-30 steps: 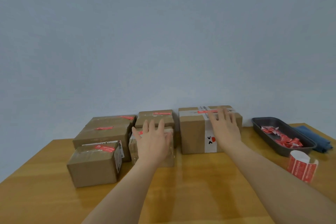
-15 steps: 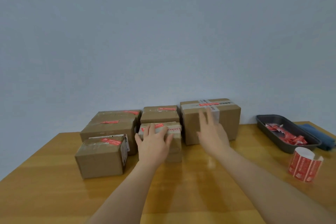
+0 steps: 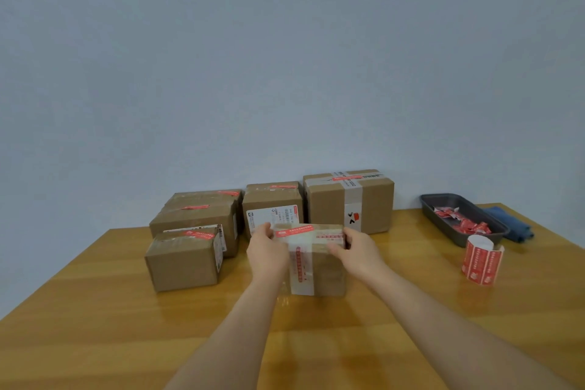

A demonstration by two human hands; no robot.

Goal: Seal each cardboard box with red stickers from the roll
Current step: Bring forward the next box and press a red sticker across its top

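A small cardboard box (image 3: 319, 269) wrapped in white and red tape sits on the wooden table (image 3: 95, 336) in front of me. My left hand (image 3: 269, 252) grips its left side and my right hand (image 3: 357, 252) grips its right side. A red sticker lies on its top. The roll of red stickers (image 3: 481, 260) stands on the table to the right, apart from both hands. Several other cardboard boxes stand behind: a small one (image 3: 183, 260) at the left, a wider one (image 3: 196, 218) behind it, a middle one (image 3: 272, 209) and a tall one (image 3: 348, 203), each with a red sticker on top.
A dark tray (image 3: 443, 218) with crumpled red sticker scraps sits at the back right. A folded blue cloth (image 3: 512, 225) lies beside it. A plain grey wall rises behind the boxes.
My right hand left the tall box and came to the small taped box. Both hands now hold that box, which has moved toward me, away from the row.
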